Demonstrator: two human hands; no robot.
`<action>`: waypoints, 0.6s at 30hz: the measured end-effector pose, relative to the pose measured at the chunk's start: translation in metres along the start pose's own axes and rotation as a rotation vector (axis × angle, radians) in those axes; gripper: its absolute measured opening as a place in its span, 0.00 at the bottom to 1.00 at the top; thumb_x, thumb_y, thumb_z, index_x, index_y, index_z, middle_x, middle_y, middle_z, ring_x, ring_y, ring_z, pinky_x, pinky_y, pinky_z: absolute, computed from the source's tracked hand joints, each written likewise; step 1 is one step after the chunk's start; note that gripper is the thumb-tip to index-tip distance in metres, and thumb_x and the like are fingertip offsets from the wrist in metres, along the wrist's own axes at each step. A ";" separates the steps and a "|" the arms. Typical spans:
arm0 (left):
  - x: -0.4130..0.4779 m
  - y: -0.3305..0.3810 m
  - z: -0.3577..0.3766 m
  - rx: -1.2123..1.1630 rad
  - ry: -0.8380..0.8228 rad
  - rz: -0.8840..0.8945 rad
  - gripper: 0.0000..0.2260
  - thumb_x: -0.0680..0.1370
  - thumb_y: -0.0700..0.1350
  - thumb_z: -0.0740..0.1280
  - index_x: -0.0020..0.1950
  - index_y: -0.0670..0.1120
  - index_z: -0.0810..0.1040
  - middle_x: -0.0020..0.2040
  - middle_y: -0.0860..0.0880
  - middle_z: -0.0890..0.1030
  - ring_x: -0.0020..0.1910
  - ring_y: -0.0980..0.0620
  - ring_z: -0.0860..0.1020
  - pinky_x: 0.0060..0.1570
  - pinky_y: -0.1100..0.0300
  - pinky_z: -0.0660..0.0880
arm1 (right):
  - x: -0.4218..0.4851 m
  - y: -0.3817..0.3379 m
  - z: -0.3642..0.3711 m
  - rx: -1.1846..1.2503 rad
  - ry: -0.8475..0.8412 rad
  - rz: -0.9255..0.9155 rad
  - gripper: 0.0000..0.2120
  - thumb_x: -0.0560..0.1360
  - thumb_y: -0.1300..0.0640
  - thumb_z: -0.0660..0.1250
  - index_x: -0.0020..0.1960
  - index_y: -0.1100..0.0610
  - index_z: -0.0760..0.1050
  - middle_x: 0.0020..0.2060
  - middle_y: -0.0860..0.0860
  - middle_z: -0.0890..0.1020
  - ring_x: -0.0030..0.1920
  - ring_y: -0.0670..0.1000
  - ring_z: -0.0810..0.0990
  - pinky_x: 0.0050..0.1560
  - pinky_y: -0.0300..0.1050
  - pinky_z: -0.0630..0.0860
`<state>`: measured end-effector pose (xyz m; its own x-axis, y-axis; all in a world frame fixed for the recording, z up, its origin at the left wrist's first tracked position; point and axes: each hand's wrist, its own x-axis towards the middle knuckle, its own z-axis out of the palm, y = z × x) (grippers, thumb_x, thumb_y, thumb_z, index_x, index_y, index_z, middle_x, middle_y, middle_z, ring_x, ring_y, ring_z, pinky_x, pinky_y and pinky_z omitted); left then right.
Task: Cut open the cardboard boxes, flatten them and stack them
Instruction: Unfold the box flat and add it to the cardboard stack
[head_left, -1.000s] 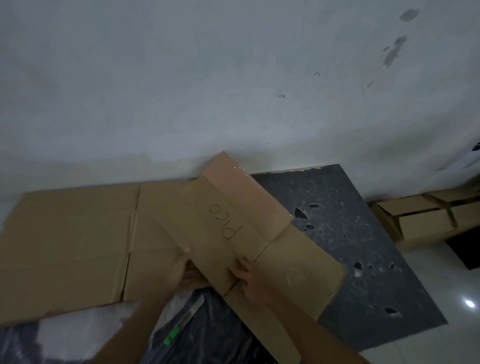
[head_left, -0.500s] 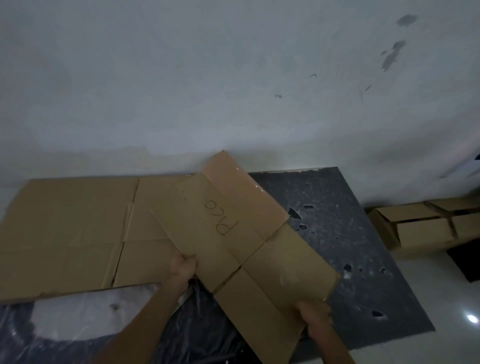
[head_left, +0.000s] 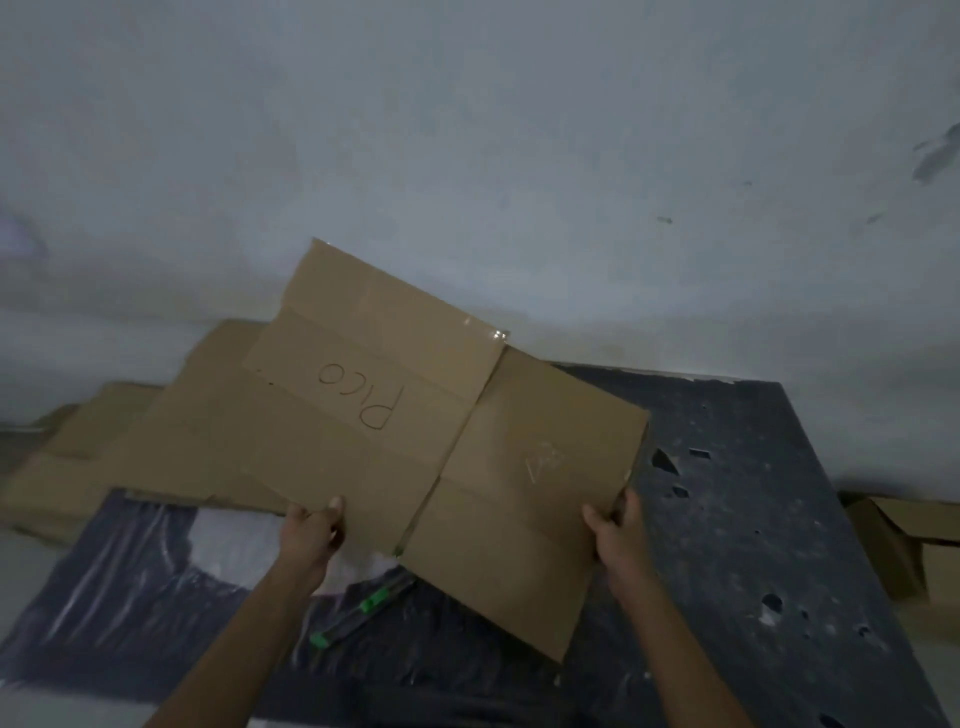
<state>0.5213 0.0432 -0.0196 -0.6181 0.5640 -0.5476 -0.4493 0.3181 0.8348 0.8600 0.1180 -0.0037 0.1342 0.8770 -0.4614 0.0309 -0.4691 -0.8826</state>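
Observation:
A flattened cardboard box (head_left: 415, 441) with "Pico" written on it is held up off the floor, tilted toward the wall. My left hand (head_left: 311, 532) grips its near left edge, thumb on top. My right hand (head_left: 615, 530) grips its right corner near the edge. Behind it on the left lies a stack of flattened cardboard (head_left: 119, 452) against the wall. A cutter with green parts (head_left: 363, 608) lies on the floor below the held box.
A dark speckled mat (head_left: 753, 519) covers the floor at the right, and black plastic sheeting (head_left: 130, 597) lies at the left. Unflattened cardboard boxes (head_left: 904, 545) sit at the far right edge. A pale wall (head_left: 467, 156) rises behind everything.
The "Pico" box has been lifted and swung round so it faces me more squarely. My right hand moved from the middle to the box's right corner. The view shifted left.

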 end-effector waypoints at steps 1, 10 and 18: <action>0.003 0.006 -0.010 -0.023 0.026 0.001 0.15 0.80 0.35 0.62 0.68 0.39 0.69 0.57 0.44 0.74 0.50 0.45 0.73 0.54 0.51 0.68 | 0.007 -0.010 0.017 -0.048 -0.022 -0.022 0.30 0.78 0.63 0.65 0.76 0.55 0.58 0.69 0.52 0.70 0.68 0.57 0.70 0.66 0.56 0.69; 0.073 0.051 -0.070 -0.112 0.127 -0.077 0.13 0.81 0.36 0.61 0.65 0.41 0.69 0.50 0.45 0.74 0.41 0.50 0.72 0.48 0.53 0.72 | 0.080 -0.052 0.170 -0.410 -0.166 -0.108 0.30 0.76 0.60 0.68 0.75 0.55 0.62 0.68 0.55 0.73 0.65 0.57 0.74 0.66 0.56 0.72; 0.138 0.034 -0.094 0.180 0.004 -0.224 0.09 0.80 0.42 0.64 0.53 0.36 0.74 0.40 0.41 0.77 0.37 0.45 0.77 0.36 0.55 0.76 | 0.133 -0.032 0.230 -0.722 -0.040 -0.016 0.31 0.76 0.54 0.68 0.76 0.57 0.62 0.69 0.58 0.72 0.64 0.61 0.74 0.65 0.54 0.72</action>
<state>0.3598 0.0601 -0.0717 -0.5189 0.4612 -0.7197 -0.4535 0.5651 0.6891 0.6486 0.2739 -0.0579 0.0925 0.8810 -0.4640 0.6811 -0.3959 -0.6160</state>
